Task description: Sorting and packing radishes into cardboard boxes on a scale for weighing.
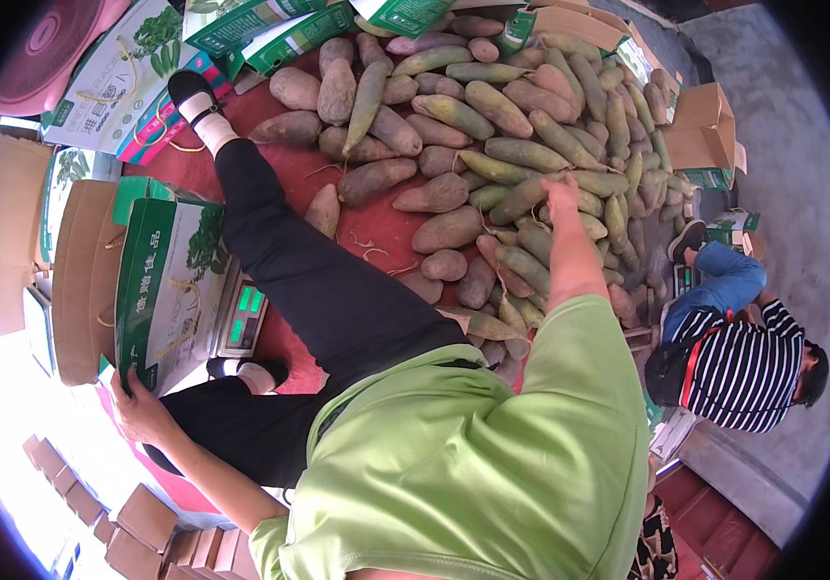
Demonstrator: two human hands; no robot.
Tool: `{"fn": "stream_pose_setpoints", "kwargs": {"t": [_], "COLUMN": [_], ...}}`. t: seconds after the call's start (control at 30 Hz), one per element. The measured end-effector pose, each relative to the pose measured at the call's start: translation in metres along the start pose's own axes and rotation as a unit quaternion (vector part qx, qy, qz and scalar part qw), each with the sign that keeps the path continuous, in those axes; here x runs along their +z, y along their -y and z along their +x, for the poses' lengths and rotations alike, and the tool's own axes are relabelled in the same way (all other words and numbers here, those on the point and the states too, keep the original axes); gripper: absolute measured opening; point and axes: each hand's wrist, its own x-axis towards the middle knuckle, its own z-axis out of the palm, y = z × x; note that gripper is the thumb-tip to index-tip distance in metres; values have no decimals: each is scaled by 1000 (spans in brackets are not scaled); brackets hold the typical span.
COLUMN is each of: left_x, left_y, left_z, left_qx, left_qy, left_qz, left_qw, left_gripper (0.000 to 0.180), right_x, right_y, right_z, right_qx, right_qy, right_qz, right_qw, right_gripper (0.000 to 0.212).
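Observation:
Out at arm's length, my right hand (561, 196) is in the heap of soil-dusted green radishes (497, 106). Its fingers are closed at the end of one green radish (519, 201); the fingertips are partly hidden. On the left, my left hand (140, 410) grips the near lower edge of a green and white carton (159, 290) with yellow cord handles. The carton stands upright against a scale (246, 317) with lit green displays. My legs in black trousers stretch between the carton and the heap.
More printed cartons (270, 39) stand at the far left, beside a pink plastic stool or basin (52, 48). Brown boxes (144, 522) are stacked at the lower left. A co-worker in a striped shirt (743, 367) sits at the right, near an open brown carton (703, 126).

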Motion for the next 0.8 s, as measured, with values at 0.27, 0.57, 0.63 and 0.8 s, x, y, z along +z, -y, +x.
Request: {"fn": "stream_pose_setpoints", "kwargs": {"t": [0.27, 0.57, 0.63, 0.8], "left_x": [2, -11, -18, -17], "left_y": [2, -12, -14, -14], "left_z": [0, 1, 1, 3], "left_qx": [-4, -41, -40, 2], "left_qy": [0, 46, 60, 10], "left_qz": [-33, -67, -75, -97], "left_qw": [999, 996, 995, 995], "left_gripper": [21, 16, 14, 13], "right_x": [40, 55, 60, 68], "right_y": [17, 7, 11, 38], "right_z": [-61, -79, -93, -97], "right_qx": [-92, -210, -254, -307], "right_qy": [68, 67, 72, 186], "right_qz": [-11, -202, -150, -37], "right_qw": [993, 954, 953, 933], "right_gripper": [59, 61, 57, 50]}}
